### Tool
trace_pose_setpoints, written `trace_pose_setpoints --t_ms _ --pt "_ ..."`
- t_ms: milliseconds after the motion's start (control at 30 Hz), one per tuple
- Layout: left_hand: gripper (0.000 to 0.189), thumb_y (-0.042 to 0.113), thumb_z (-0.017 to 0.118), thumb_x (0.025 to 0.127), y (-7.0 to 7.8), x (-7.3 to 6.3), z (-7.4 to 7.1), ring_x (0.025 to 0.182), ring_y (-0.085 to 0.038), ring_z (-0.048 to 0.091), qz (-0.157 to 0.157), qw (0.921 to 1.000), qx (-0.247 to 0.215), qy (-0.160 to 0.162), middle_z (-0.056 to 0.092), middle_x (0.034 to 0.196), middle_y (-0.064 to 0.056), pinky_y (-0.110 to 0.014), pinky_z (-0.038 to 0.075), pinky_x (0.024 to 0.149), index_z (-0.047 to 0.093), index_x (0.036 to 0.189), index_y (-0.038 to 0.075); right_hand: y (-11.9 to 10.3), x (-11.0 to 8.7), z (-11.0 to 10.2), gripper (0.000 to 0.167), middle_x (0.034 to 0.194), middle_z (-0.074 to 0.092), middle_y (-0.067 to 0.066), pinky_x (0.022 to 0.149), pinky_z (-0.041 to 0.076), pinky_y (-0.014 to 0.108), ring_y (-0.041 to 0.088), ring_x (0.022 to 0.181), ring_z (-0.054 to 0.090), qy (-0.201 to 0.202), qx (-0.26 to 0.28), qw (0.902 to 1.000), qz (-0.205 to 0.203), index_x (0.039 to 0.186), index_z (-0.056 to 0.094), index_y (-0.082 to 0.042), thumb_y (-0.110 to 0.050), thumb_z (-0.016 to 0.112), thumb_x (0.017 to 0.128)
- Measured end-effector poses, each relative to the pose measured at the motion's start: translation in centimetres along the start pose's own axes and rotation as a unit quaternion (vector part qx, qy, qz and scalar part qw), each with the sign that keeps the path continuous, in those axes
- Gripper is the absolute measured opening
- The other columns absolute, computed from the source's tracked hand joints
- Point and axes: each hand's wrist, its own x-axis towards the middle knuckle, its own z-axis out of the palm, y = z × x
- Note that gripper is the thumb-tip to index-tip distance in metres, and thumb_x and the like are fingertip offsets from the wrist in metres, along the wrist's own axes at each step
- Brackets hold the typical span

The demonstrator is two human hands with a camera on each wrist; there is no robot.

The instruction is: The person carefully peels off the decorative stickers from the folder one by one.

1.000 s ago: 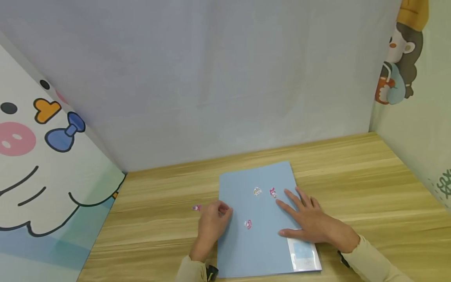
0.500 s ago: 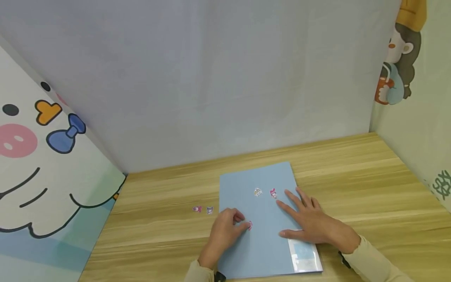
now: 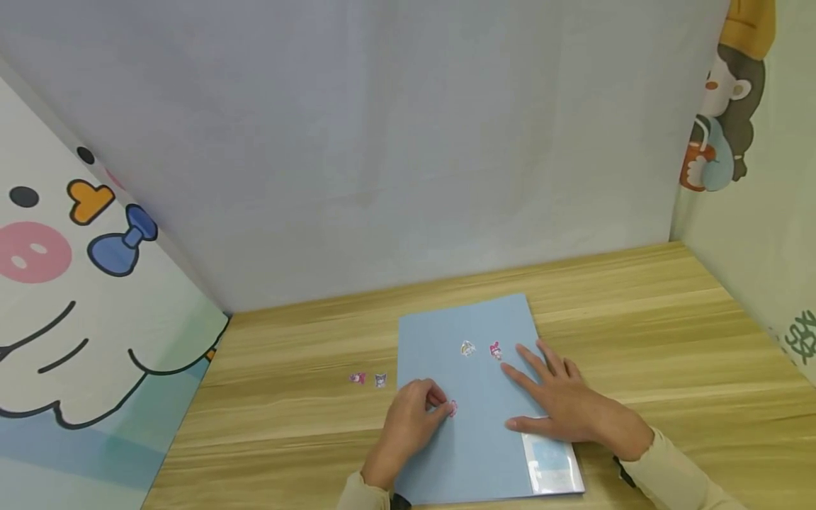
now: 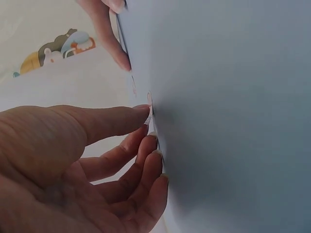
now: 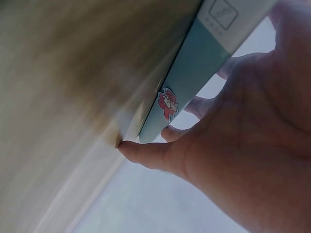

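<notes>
A light blue folder (image 3: 472, 453) lies flat on the table. My left hand (image 3: 411, 421) is over its left half, with thumb and index finger at a small pink sticker (image 3: 453, 409). In the left wrist view these fingertips pinch the sticker's edge close to the folder's surface; the fingers partly hide it. My right hand (image 3: 564, 404) rests on the folder's right edge with its fingers spread. Near those fingertips sit a pink-hooded character sticker (image 3: 495, 350) and a white-and-yellow sticker (image 3: 468, 348).
Two more stickers, a pink-purple one (image 3: 358, 378) and a dark-and-white one (image 3: 380, 380), lie on the wooden table (image 3: 287, 425) left of the folder. A clear label pocket (image 3: 552, 464) is at the folder's lower right corner. A pale curtain (image 3: 408, 156) stands behind.
My left hand has moved right from the folder's left edge to the pink sticker, uncovering the dark-and-white sticker on the table. My right hand has stayed in place.
</notes>
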Motion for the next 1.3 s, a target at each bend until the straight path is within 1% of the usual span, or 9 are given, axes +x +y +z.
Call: trace_pose_setpoints --t_ms 200,400,600,767,933,1100,1300 --pt "0.017 0.002 0.080 0.086 0.1 0.1 0.2 0.068 -0.006 0.054 -0.004 1.0000 -0.003 0.006 0.061 0.075 0.003 -0.023 0.047 0.062 0.066 0.080 0.008 0.0 0.0 0.0 0.083 0.163 0.025 0.029 0.103 0.022 0.082 0.060 0.147 0.012 -0.002 0.002 1.0000 0.000 0.156 0.044 -0.008 -0.058 0.066 0.094" --pt "0.016 0.002 0.080 0.087 0.2 0.2 0.0 0.065 -0.003 0.052 -0.001 0.9999 -0.013 0.008 0.060 0.072 0.004 -0.021 0.045 0.059 0.067 0.079 0.008 0.0 0.0 0.0 0.082 0.162 0.027 0.030 0.102 0.023 0.083 0.061 0.146 0.014 0.001 -0.002 1.0000 -0.003 0.155 0.044 -0.007 -0.058 0.067 0.094" --pt "0.017 0.002 0.080 0.087 0.3 0.2 -0.5 0.064 -0.002 0.050 0.007 0.9999 -0.015 -0.002 0.059 0.070 0.005 -0.021 0.045 0.058 0.066 0.079 0.008 0.0 0.0 0.0 0.083 0.162 0.026 0.030 0.102 0.022 0.083 0.061 0.146 0.014 0.002 -0.003 1.0000 -0.002 0.155 0.044 -0.007 -0.057 0.067 0.094" --pt "0.016 0.004 0.080 0.087 0.5 0.0 -1.0 0.064 -0.003 0.050 0.011 0.9999 -0.002 -0.001 0.059 0.071 0.005 -0.022 0.044 0.059 0.066 0.080 0.009 0.1 0.1 0.1 0.083 0.162 0.026 0.030 0.102 0.022 0.083 0.061 0.146 0.013 0.001 -0.003 1.0000 -0.003 0.156 0.043 -0.007 -0.057 0.066 0.094" --pt "0.016 0.006 0.080 0.088 0.4 0.1 -1.6 0.066 -0.004 0.052 0.008 0.9999 -0.006 0.004 0.060 0.073 0.005 -0.023 0.045 0.061 0.066 0.081 0.009 0.2 0.1 0.2 0.083 0.163 0.025 0.030 0.102 0.022 0.083 0.061 0.147 0.012 0.001 -0.004 1.0000 -0.002 0.156 0.043 -0.007 -0.058 0.066 0.094" --pt "0.017 0.004 0.080 0.087 0.0 0.1 -1.9 0.067 -0.005 0.053 0.013 0.9998 -0.004 0.012 0.061 0.074 0.004 -0.023 0.046 0.061 0.065 0.080 0.008 0.4 0.1 0.3 0.084 0.163 0.024 0.030 0.102 0.022 0.082 0.061 0.147 0.012 -0.001 -0.007 1.0000 -0.002 0.156 0.042 -0.007 -0.059 0.065 0.094" --pt "0.015 -0.002 0.076 0.087 -0.6 0.2 -2.6 0.067 -0.007 0.054 0.020 0.9994 0.013 0.026 0.061 0.073 0.001 -0.023 0.047 0.061 0.064 0.081 0.006 0.3 0.2 0.2 0.084 0.163 0.023 0.029 0.103 0.021 0.082 0.060 0.147 0.010 -0.006 -0.003 1.0000 0.000 0.157 0.041 -0.008 -0.059 0.065 0.095"
